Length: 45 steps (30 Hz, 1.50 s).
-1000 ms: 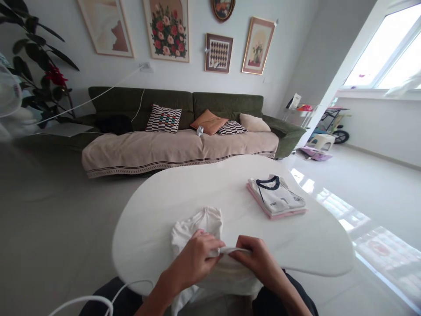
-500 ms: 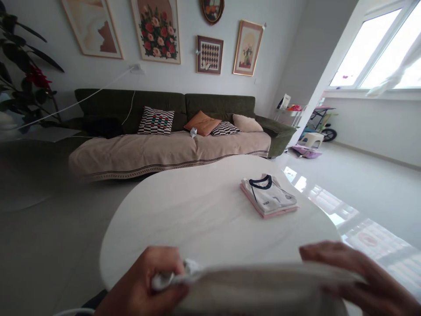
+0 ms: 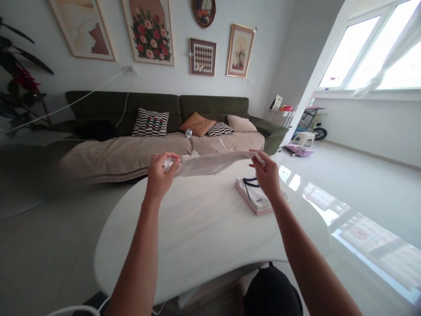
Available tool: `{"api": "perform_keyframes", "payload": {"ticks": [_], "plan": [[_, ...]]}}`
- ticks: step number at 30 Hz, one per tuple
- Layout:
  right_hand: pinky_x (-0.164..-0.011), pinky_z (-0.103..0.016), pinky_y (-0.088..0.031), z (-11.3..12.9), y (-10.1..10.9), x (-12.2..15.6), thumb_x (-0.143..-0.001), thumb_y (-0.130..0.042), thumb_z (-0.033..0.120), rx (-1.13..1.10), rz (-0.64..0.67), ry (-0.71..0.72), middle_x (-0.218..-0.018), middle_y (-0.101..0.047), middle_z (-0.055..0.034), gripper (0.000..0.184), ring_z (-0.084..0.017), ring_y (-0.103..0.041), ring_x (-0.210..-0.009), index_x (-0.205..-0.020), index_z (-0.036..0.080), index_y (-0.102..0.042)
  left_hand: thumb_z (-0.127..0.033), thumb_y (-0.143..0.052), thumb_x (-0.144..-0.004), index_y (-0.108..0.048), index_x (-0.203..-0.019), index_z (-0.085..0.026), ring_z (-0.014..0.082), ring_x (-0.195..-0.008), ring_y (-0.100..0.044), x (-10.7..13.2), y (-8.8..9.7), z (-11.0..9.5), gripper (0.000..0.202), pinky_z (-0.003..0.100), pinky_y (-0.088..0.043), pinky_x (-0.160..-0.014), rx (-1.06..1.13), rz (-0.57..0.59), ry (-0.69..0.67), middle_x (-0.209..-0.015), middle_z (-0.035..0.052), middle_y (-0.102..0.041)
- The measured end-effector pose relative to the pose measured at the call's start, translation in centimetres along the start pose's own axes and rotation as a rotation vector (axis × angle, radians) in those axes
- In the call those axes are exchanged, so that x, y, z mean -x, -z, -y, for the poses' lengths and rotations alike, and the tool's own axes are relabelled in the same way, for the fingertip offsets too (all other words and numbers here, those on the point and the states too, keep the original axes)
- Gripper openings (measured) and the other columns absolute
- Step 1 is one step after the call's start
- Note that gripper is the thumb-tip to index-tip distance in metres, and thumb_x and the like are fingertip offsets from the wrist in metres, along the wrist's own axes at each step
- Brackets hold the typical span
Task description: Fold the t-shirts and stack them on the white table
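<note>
Both arms are stretched forward over the white table [image 3: 197,228], holding a pale piece of cloth [image 3: 213,164] by its two ends. My left hand [image 3: 162,166] is closed on a bunched part of it at the left. At the right end, my right hand [image 3: 265,170] pinches the cloth's edge. The cloth hangs in the air, seen nearly edge-on, so I cannot make out what kind of item it is. Below and behind my right hand lies a folded white shirt [image 3: 255,196] with a dark collar, on top of folded pink cloth [image 3: 247,202].
Behind the table stands a dark green sofa [image 3: 210,105] with a beige cover and several cushions. A white cable [image 3: 70,104] runs across the left side. A white stool [image 3: 304,138] and a purple item lie on the floor at right. My knee [image 3: 272,292] is under the table's near edge.
Both hands have moved forward and up, away from me, carrying the cloth out over the table. My right hand, loosely spread before, is now closed on the cloth's right end.
</note>
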State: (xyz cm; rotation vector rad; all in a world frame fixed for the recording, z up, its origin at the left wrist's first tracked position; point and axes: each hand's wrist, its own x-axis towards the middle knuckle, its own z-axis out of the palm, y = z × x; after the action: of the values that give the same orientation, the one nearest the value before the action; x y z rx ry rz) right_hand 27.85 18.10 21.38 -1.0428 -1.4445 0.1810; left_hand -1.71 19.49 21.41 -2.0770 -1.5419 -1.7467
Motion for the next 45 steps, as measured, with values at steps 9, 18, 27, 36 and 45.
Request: {"api": "perform_keyframes", "payload": {"ticks": [9, 18, 27, 36, 45], "plan": [[-0.091, -0.037, -0.04, -15.7, -0.4, 18.9, -0.072, -0.037, 0.015, 0.437, 0.445, -0.309, -0.116, -0.052, -0.0123, 0.034, -0.021, -0.051, -0.105, -0.092, 0.015, -0.064, -0.002, -0.046, -0.066, -0.061, -0.071, -0.017, 0.016, -0.077, -0.052, 20.5, -2.3, 11.5, 0.022, 0.028, -0.043, -0.078, -0.249, 0.432, 0.507, -0.074, 0.0025, -0.051], [-0.095, -0.035, -0.038, -18.0, 2.2, 23.6, -0.072, -0.034, 0.016, 0.641, 0.681, -0.267, -0.122, -0.05, -0.0077, 0.04, -0.02, -0.047, -0.111, -0.1, 0.018, -0.063, 0.008, -0.031, -0.066, -0.059, -0.077, -0.014, 0.0121, -0.081, -0.052, 25.6, 0.7, 10.8, 0.036, 0.023, -0.039, -0.08, -0.338, 0.694, 0.517, -0.084, 0.0058, -0.051], [-0.093, -0.037, -0.039, -16.7, 3.5, 21.1, -0.075, -0.049, 0.041, 0.51, 0.91, -0.276, -0.119, -0.053, -0.0136, 0.036, -0.024, -0.05, -0.109, -0.097, 0.017, -0.064, -0.018, -0.04, -0.079, -0.06, -0.096, -0.016, 0.0205, -0.11, -0.044, 21.8, -2.2, 7.6, 0.027, 0.028, -0.037, -0.091, -0.45, 0.843, 0.401, -0.117, 0.0109, -0.049], [-0.101, -0.039, -0.026, -19.7, -9.1, 14.1, -0.077, -0.042, 0.018, 0.632, 0.886, -0.178, -0.135, -0.035, -0.0141, 0.033, -0.024, -0.026, -0.127, -0.103, 0.011, -0.061, -0.009, -0.034, -0.076, -0.053, -0.115, -0.015, 0.0163, -0.119, -0.038, 18.5, -14.1, 13.1, 0.044, 0.031, -0.027, -0.101, -0.39, 0.704, 0.332, -0.126, 0.0081, -0.047], [-0.085, -0.042, -0.041, -24.0, -7.4, 12.8, -0.081, -0.031, 0.027, 0.867, 0.31, -0.356, -0.123, -0.041, -0.0253, 0.056, -0.031, -0.038, -0.117, -0.13, 0.0, -0.029, -0.039, -0.042, -0.079, -0.028, -0.133, -0.01, 0.0321, -0.124, -0.027, 17.4, -13.9, 17.0, 0.063, 0.046, -0.023, -0.099, -0.676, 0.495, 0.551, -0.133, 0.0198, -0.035]]}}
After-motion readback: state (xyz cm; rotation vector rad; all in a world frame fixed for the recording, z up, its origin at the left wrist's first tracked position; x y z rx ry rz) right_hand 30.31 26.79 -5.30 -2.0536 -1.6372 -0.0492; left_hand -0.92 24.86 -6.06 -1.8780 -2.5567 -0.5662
